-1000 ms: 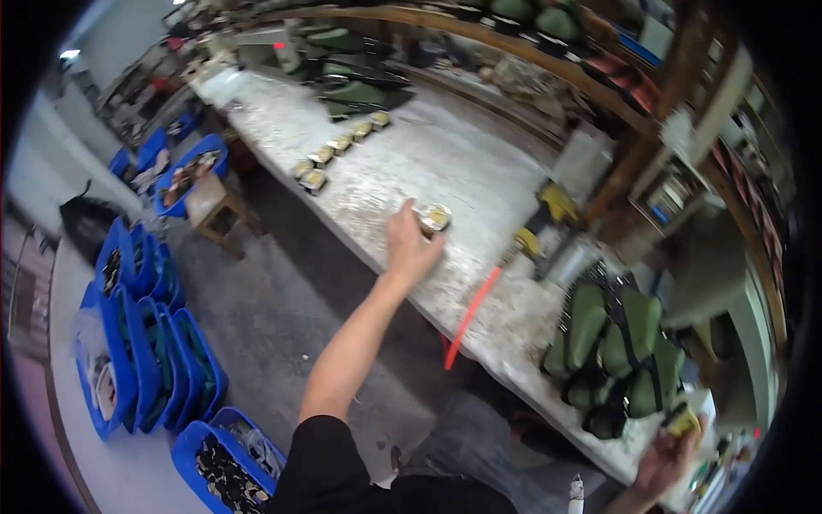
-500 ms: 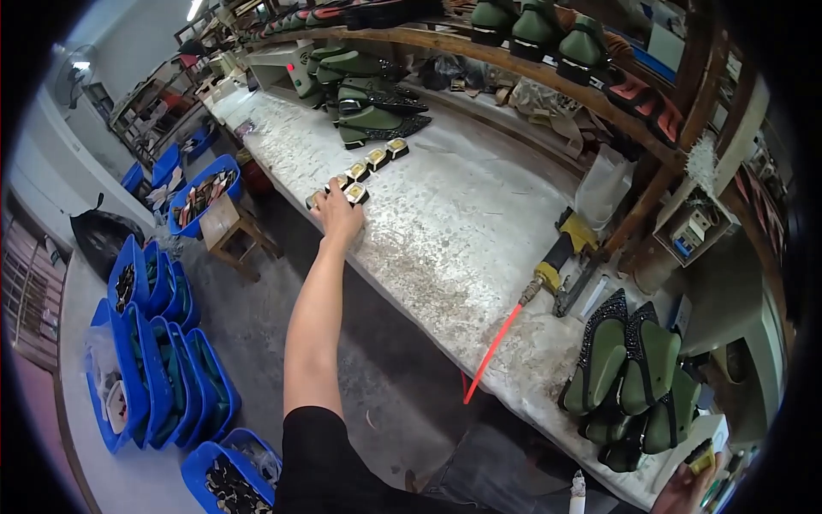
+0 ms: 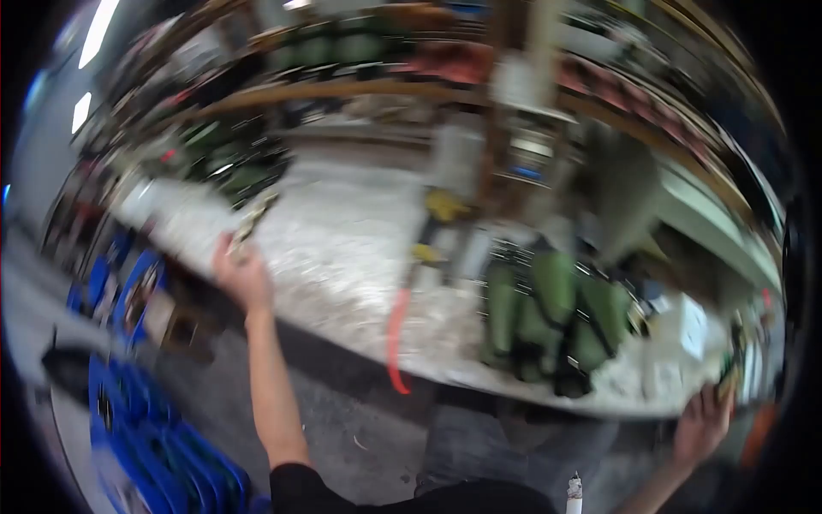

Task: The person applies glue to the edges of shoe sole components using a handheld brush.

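Left hand (image 3: 242, 276) back from heel row (image 3: 250, 224), view swung right.

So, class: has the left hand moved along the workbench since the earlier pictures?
Yes. The left hand now sits at the row of small blocks, farther from the yellow tool than a second ago.

The workbench (image 3: 342, 257) looked like pale, speckled stone or worn laminate — rough and matt, though blur hid the grain. Near its front edge the green shoe uppers (image 3: 548, 317) seemed soft matt cloth with dark trim. The orange hose (image 3: 396, 330) looked smooth plastic; the blue bins (image 3: 137, 420) — glossy plastic.
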Demonstrator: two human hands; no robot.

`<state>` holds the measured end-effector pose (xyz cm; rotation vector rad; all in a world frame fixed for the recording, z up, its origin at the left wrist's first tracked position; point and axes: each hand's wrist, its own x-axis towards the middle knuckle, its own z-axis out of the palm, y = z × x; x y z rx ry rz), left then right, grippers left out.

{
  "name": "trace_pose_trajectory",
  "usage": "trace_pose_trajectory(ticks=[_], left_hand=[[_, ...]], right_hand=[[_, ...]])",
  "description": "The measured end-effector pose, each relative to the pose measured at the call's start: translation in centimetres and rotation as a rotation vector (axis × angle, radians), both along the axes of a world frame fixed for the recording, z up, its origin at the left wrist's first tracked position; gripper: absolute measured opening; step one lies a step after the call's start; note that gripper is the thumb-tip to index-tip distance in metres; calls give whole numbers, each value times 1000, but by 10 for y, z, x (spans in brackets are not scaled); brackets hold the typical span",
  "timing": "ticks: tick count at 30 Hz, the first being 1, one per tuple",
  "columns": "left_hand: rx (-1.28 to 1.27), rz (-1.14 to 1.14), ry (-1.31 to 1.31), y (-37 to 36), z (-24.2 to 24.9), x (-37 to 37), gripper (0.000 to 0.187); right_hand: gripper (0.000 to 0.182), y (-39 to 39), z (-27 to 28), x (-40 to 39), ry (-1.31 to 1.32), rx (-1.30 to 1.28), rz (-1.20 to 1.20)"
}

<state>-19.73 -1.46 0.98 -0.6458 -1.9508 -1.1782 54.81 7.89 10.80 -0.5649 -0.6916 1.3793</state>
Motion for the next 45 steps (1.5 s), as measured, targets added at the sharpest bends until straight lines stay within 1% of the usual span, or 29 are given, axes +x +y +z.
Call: trace_pose_trajectory(ticks=[1, 2, 3, 4, 5, 6, 7, 8, 9, 10, 11, 13, 14, 16, 17, 21, 24, 27, 31, 33, 34, 36, 37, 41, 42, 45], left_hand=[[146, -154, -155, 7, 22, 68, 35], [144, -204, -87, 10, 40, 134, 28], [276, -413, -188, 9, 41, 191, 20], [148, -536, -201, 8, 46, 252, 17], [32, -634, -184, 7, 47, 313, 15], [73, -991, -191, 14, 44, 369, 15], [8, -1286, -343, 16, 48, 420, 19], [-19, -1456, -197, 32, 36, 457, 19], [-83, -1583, -261, 43, 42, 501, 25], [-97, -1598, -231, 69, 40, 541, 33], [-192, -1633, -384, 83, 44, 575, 42], [-335, -1471, 62, 135, 12, 620, 49], [-474, -1429, 24, 151, 11, 636, 58], [-623, -1188, 107, 184, -1, 660, 52], [-648, -1201, 109, 205, -16, 659, 52], [-839, -1203, 334, 243, -37, 663, 46], [-921, -1147, 398, 254, -41, 663, 46], [-993, -1076, 441, 249, -41, 656, 47], [-742, -1305, 89, 190, -22, 643, 47], [-840, -1497, -730, 141, 12, 639, 60], [-838, -1491, -741, 121, 8, 634, 60], [-486, -1775, -1386, 89, 0, 624, 59], [-472, -1765, -1396, 80, -2, 618, 59], [32, -1961, -2167, 54, -2, 586, 58], [49, -1950, -2176, 51, 0, 581, 58], [291, -1963, -2487, 44, 8, 569, 57]], right_hand=[[33, 2, 5, 12, 68, 83, 175], [33, -10, 28, -19, 164, -134, -174], [33, -11, 15, 4, 195, 71, 152], [34, -14, 9, 15, 247, 68, 166], [37, -20, 23, 3, 249, -51, -27], [37, -21, 25, 6, 189, -80, -45], [36, -23, 20, 18, 109, -75, -85], [35, -21, 15, 29, 35, -69, -96], [35, -22, 11, 39, 48, -70, -94], [34, -16, 9, 50, -18, -87, -124], [33, -13, 6, 59, -79, -107, -153], [32, -14, 0, 77, -76, -119, -132], [32, -16, -2, 86, -85, -117, -135], [32, -22, -8, 104, -109, -119, -147], [32, -15, -17, 103, -98, -142, -160], [30, -19, -33, 120, -5, -151, -157], [30, -19, -36, 127, 12, -154, -160], [30, -20, -35, 128, 12, -154, -144], [29, -23, -37, 130, 26, -143, -132], [29, -25, -38, 128, 22, -149, -116], [29, -26, -38, 124, 15, -153, -101], [28, -26, -39, 117, -1, -159, -64], [28, -26, -39, 113, -10, -163, -52], [28, -25, -39, 94, -37, -163, 9], [28, -25, -38, 90, -46, -171, 17], [29, -25, -31, 77, -60, -137, 35]])
